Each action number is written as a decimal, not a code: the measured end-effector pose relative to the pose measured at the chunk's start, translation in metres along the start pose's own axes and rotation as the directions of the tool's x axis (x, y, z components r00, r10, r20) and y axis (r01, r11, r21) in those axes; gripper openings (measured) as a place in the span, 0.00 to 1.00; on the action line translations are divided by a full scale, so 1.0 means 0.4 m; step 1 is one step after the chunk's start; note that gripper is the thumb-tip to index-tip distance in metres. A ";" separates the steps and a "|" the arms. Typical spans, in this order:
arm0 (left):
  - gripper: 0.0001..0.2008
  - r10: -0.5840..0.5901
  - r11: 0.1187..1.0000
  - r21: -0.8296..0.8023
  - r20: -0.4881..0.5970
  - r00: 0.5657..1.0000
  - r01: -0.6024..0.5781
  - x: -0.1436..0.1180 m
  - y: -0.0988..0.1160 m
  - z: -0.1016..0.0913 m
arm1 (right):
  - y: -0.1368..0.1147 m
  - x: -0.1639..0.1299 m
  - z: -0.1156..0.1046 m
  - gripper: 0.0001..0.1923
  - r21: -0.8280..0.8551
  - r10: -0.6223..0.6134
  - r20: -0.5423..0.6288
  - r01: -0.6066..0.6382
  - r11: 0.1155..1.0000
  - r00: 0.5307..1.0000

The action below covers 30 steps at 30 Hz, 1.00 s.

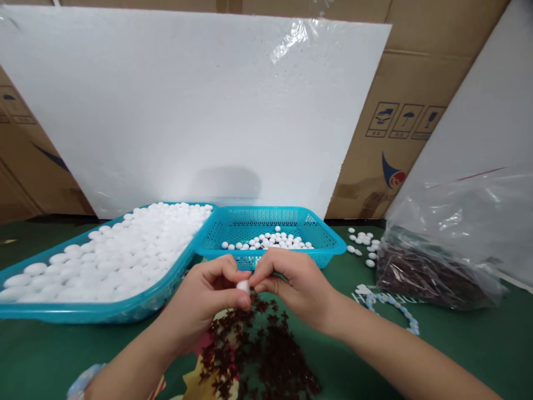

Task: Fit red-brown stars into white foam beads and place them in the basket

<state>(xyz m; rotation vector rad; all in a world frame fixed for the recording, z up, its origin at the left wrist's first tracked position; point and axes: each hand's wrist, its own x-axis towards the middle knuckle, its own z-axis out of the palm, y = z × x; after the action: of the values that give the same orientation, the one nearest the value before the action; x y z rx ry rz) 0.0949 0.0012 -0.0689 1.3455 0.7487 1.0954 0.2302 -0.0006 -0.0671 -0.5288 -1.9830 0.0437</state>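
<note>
My left hand pinches a small white ball between thumb and fingertips. Against that ball's right side press the closed fingertips of my right hand; whatever they hold is hidden. Below both hands lies a loose pile of small dark brown star-shaped pieces. A blue tray heaped with similar white balls stands to the left. Just beyond my hands is a blue perforated basket, with a scattering of white balls on its bottom.
A clear plastic bag of dark brown pieces lies at the right, beside several loose white balls. A pale blue beaded loop rests on the green table cover. Behind stand a white board and cardboard boxes.
</note>
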 end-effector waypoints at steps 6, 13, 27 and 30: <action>0.07 -0.032 0.999 -0.008 0.015 0.999 0.032 0.002 -0.009 0.000 | 0.005 -0.006 0.007 0.08 -0.080 0.002 -0.017 -0.004 0.997 1.000; 0.08 -0.066 0.998 -0.017 0.022 0.998 0.067 0.003 -0.017 -0.003 | 0.010 -0.010 0.013 0.07 -0.075 0.045 0.060 -0.041 0.996 0.997; 0.10 -0.039 0.999 -0.003 0.027 0.999 0.039 0.008 -0.015 0.004 | 0.020 -0.010 0.008 0.06 -0.236 0.431 0.368 -0.366 0.900 0.824; 0.12 0.060 0.997 0.034 0.073 0.996 -0.062 0.001 0.008 0.003 | 0.015 -0.009 0.002 0.08 -0.200 0.378 0.305 -0.329 0.923 0.874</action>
<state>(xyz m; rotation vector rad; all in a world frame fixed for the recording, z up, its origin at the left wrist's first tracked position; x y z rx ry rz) 0.0956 0.0009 -0.0654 1.4393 0.6816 1.0799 0.2330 0.0038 -0.0720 -1.0354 -2.2072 0.2377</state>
